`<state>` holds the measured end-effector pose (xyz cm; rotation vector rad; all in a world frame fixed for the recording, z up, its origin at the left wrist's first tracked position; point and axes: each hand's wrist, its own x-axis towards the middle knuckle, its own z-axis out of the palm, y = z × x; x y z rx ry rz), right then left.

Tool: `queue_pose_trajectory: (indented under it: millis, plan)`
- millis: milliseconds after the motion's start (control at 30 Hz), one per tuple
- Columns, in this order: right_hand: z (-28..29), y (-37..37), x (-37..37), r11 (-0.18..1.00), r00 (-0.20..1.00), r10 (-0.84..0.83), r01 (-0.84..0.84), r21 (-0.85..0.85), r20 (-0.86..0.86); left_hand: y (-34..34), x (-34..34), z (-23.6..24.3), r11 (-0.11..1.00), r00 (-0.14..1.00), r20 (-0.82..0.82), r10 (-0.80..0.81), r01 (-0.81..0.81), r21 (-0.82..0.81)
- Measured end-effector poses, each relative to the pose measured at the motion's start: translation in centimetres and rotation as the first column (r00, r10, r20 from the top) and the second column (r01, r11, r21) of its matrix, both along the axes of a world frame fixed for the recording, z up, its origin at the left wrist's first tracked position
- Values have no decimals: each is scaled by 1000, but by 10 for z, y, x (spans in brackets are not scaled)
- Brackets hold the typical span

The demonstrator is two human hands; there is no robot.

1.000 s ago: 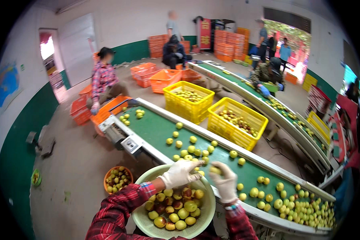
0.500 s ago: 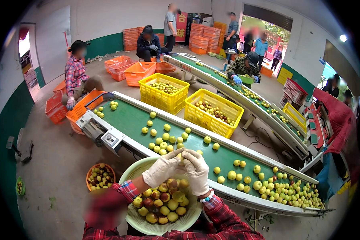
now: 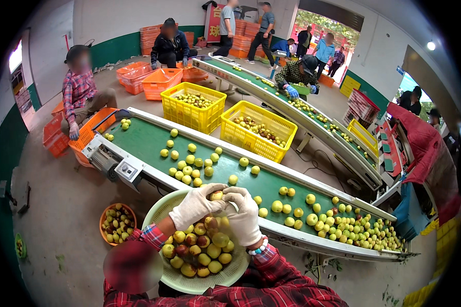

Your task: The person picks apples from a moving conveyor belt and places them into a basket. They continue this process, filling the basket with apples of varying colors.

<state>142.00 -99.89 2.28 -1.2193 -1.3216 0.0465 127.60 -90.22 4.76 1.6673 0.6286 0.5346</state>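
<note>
My gloved left hand pinches a yellow-green jujube with a brown patch. Close against it, my gloved right hand has its fingers curled inward; whatever they hold is hidden. Both hands are above a pale green plastic basket, partly filled with jujubes of yellow, green and reddish brown. A blurred yellowish shape shows below the right palm. Just beyond my hands runs a green conveyor belt, with loose green jujubes scattered along it and crowded at its right end.
An orange basket of browner jujubes stands on the floor at left. Yellow crates with jujubes stand between this belt and a second conveyor. A co-worker sits by orange crates at left; another leans over the far conveyor.
My view has shifted slightly, moving the scene left and up. The fruit between my hands now shows brown and sits at my left fingertips. People at the back have changed position.
</note>
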Motion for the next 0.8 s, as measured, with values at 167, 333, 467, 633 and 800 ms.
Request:
queue_pose_trajectory:
  millis: [167, 333, 467, 633, 800]
  plan:
    - [-9, -4, -5, 996, 967, 81, -86, -11, -241, -13, 1, 6, 983, 994, -80, 74, -59, 171]
    - [-23, -9, 7, 966, 564, 149, -260, -4, -812, -31, 7, 4, 945, 996, -77, 44, -17, 327]
    - [-34, -31, 48, 971, 671, 121, -233, -53, -732, -27, 4, 16, 809, 966, -165, -197, 256, 529]
    - [-63, -123, 129, 888, 767, -137, -185, -421, -627, -24, -7, 6, 715, 889, -339, -308, 451, 534]
    - [-137, -223, 183, 409, 980, -86, -131, -903, -181, -24, -1, 2, 717, 906, -279, -319, 423, 553]
